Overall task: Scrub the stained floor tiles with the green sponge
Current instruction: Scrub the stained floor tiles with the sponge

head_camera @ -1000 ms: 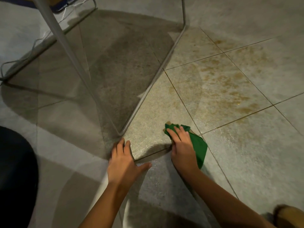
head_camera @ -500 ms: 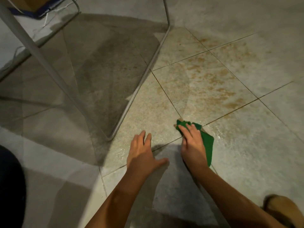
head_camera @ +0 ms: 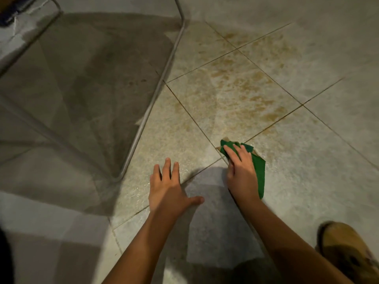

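The green sponge [head_camera: 258, 171] lies flat on the wet floor where several grout lines meet. My right hand [head_camera: 240, 171] presses on it with straight fingers, covering most of its left part. My left hand [head_camera: 167, 189] rests flat on the tile to the left, fingers spread and holding nothing. Brown stains [head_camera: 246, 89] spread over the tiles just beyond the sponge, toward the upper right.
A thin metal chair or rack frame [head_camera: 151, 97] runs along the floor at the left, with its shadow under it. A tan slipper [head_camera: 346, 251] shows at the bottom right. A dark shape [head_camera: 5, 261] sits at the bottom left edge.
My right hand has pushed the sponge to the right, from the tile beside the frame to the grout crossing. My left hand followed rightward, away from the frame's corner.
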The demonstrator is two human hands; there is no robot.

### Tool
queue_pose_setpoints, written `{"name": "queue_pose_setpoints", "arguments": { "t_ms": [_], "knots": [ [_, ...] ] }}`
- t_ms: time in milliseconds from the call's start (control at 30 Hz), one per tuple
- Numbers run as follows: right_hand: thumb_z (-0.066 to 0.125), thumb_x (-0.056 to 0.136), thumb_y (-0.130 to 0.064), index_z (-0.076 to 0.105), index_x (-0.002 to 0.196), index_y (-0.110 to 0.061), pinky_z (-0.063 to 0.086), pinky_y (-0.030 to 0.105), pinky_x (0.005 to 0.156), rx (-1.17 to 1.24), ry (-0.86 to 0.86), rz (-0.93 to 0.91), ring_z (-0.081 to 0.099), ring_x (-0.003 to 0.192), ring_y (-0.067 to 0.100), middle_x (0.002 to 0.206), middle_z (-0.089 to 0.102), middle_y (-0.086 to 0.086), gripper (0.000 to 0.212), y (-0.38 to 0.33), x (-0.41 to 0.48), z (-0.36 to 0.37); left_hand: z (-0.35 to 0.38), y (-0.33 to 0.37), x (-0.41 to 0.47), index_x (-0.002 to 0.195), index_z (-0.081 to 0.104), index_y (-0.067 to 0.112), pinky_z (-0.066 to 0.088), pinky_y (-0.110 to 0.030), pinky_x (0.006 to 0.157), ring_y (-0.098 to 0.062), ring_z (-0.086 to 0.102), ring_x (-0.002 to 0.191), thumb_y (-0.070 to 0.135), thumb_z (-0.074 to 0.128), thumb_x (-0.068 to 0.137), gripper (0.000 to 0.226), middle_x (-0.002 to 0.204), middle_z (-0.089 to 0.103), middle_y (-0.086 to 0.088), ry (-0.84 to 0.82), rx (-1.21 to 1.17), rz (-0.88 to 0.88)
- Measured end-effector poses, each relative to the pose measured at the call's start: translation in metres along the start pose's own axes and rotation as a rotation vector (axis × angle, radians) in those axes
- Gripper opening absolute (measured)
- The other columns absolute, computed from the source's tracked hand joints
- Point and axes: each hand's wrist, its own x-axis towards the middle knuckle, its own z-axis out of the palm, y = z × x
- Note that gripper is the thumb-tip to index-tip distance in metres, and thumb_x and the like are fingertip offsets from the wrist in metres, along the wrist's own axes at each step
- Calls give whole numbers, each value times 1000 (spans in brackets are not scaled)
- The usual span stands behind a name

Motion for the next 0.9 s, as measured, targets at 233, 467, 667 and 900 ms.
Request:
{"name": "queue_pose_setpoints", "arguments": {
  "t_ms": [233, 467, 667, 900],
  "knots": [
    [48, 88, -12, 57, 124, -14, 22, 50, 107, -11, -97, -44, 40, 128, 35, 131, 52, 14, 37, -34, -29, 15, 4, -3, -1, 151, -2, 18, 8, -42, 119, -29, -12, 144, 77, 57, 65, 120, 158, -12, -1, 49, -75, 21],
    [63, 78, 8, 60, 119, -8, 32, 52, 104, -41, -43, -57, 46, 123, 32, 129, 54, 13, 44, -4, -1, -5, 3, -3, -2, 151, 1, 18, 10, -43, 119, -29, -11, 144, 77, 58, 64, 120, 158, -9, -1, 47, -94, 34],
    [57, 84, 8, 61, 116, -2, 37, 54, 100, -51, 128, 72, 46, 121, 28, 125, 56, 16, 34, 27, -12, -28, 3, -3, -3, 151, 1, 20, 12, -43, 119, -28, -11, 144, 78, 59, 62, 121, 158, -9, 2, 38, -128, 24],
    [46, 90, -6, 58, 121, -10, 27, 51, 107, -35, -29, 31, 39, 128, 34, 132, 51, 14, 34, -9, -26, -5, -5, 7, 1, 150, 8, 18, 14, -43, 118, -31, -5, 144, 70, 66, 64, 117, 158, -3, -2, 4, -124, -19]
  ]
}}
